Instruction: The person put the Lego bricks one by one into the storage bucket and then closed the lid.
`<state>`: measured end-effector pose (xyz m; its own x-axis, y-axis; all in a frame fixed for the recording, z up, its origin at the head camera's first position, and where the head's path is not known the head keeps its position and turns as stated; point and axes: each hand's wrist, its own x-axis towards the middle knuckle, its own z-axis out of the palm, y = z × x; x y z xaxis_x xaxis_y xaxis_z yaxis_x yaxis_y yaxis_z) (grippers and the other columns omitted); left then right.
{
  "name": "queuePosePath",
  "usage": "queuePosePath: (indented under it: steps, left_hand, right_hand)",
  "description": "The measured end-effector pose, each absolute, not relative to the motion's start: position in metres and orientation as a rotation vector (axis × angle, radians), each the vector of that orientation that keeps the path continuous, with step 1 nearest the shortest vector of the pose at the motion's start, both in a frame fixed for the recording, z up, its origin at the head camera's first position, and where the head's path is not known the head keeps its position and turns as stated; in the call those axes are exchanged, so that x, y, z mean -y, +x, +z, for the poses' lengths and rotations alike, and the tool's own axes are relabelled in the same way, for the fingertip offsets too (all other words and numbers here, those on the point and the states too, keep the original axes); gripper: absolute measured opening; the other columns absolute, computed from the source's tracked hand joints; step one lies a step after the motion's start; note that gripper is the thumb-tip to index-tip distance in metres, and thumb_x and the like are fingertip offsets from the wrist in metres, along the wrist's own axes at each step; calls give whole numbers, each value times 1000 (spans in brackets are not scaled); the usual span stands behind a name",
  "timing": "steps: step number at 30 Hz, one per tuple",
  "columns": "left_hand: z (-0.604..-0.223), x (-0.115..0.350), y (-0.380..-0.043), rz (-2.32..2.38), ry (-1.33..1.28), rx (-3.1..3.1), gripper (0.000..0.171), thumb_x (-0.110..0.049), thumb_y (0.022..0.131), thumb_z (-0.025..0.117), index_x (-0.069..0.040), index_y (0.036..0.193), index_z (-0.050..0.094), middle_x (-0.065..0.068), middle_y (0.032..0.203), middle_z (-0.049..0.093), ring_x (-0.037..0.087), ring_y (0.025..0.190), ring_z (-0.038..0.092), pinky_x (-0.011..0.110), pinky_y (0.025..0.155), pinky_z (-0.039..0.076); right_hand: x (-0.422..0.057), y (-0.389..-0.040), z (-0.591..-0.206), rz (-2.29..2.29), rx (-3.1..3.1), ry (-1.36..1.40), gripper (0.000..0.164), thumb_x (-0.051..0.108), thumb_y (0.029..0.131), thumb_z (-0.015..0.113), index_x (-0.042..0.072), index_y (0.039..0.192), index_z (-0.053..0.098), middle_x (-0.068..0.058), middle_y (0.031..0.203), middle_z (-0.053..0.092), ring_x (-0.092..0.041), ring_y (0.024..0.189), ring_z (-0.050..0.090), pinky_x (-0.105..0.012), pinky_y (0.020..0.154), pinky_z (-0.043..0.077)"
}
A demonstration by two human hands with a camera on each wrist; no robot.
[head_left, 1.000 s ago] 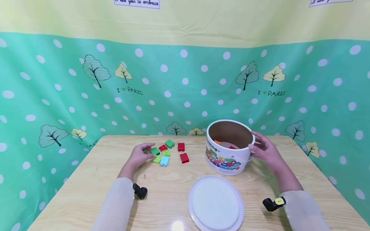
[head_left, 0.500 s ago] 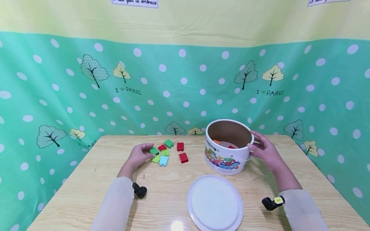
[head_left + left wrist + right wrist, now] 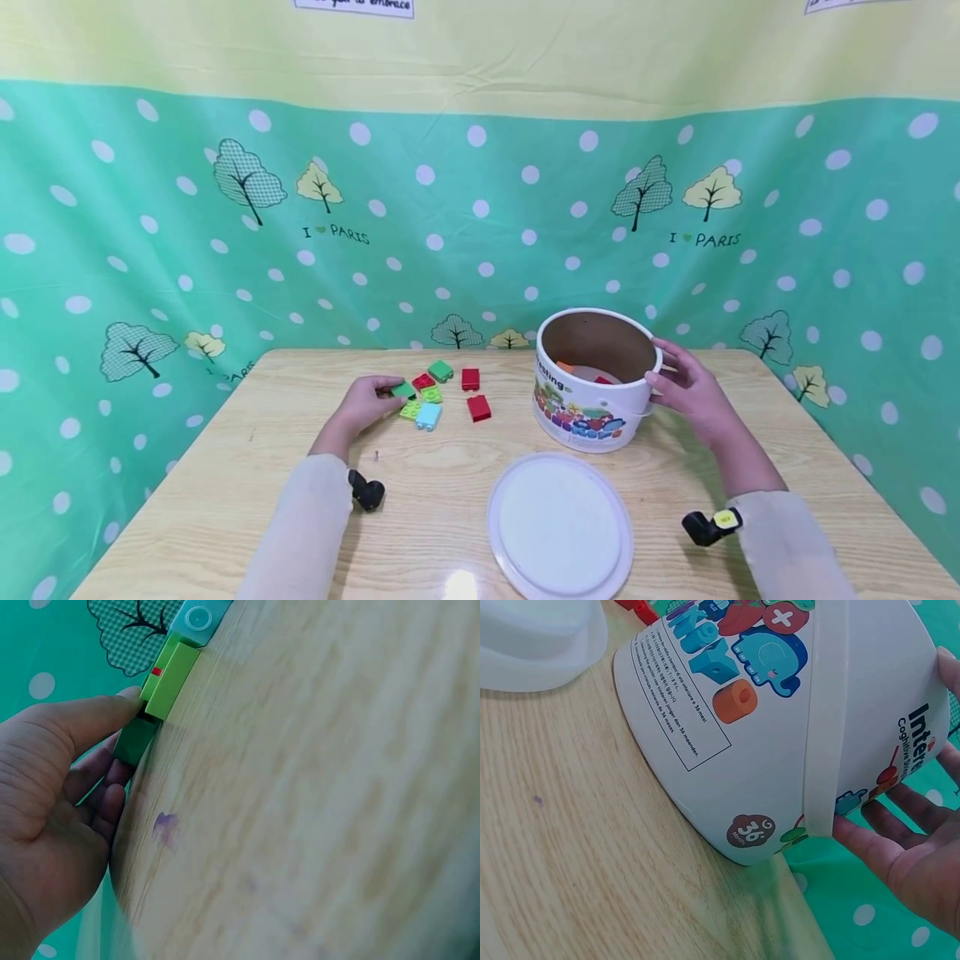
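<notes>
My left hand [image 3: 365, 403] pinches a dark green toy brick [image 3: 403, 389] at the left edge of a small group of bricks. In the left wrist view the thumb reaches a lime brick [image 3: 171, 682], which hides part of the green one [image 3: 136, 741]. A light blue brick [image 3: 428, 415] lies close by. At the right, my right hand [image 3: 693, 392] holds the rim and side of a white printed bucket [image 3: 588, 423], thumb and fingers against its wall. Inside the bucket, an orange piece [image 3: 565, 367] and a red piece [image 3: 602, 381] show.
A round white lid [image 3: 561, 527] lies on the wooden table [image 3: 420, 508] in front of the bucket. Two red bricks [image 3: 478, 407] and another green brick [image 3: 440, 371] sit between the left hand and the bucket. A polka-dot cloth [image 3: 480, 250] hangs behind.
The left hand's fingers have closed in on the green brick, which has shifted and tilted slightly. The right hand and the bucket stay in place.
</notes>
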<state>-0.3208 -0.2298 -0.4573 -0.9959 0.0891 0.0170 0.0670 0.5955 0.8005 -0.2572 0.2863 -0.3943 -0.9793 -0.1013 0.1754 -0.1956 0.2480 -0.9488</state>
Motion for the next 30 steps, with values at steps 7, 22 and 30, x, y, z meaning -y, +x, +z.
queuePosePath:
  steps: [7, 22, 30]
  left_hand:
    - [-454, 230, -318, 1357, 111, -2795, 47, -18, 86, 75, -6, 130, 63, 14, 129, 59, 27, 113, 54, 43, 97, 47]
    - [-456, 243, -304, 1429, 80, -2793, 54, -24, 82, 80, -5, 129, 63, 13, 117, 63, 24, 100, 59, 34, 83, 53]
    - [-446, 243, -297, 1551, 70, -2737, 59, -24, 80, 81, -9, 132, 61, 12, 124, 61, 29, 112, 58, 38, 89, 52]
  right_hand:
    - [-289, -259, -390, 1862, 2423, 278, 75, 31, 96, 63, 19, 157, 21, -25, 153, 25, -46, 133, 34, -48, 91, 51]
    - [-287, -259, -397, 1846, 2415, 325, 71, 28, 97, 62, 14, 155, 24, -29, 149, 30, -45, 129, 39, -48, 89, 52]
    - [-286, -257, -397, 1849, 2405, 324, 69, 27, 98, 61, 14, 155, 24, -28, 149, 30, -46, 131, 37, -48, 89, 52]
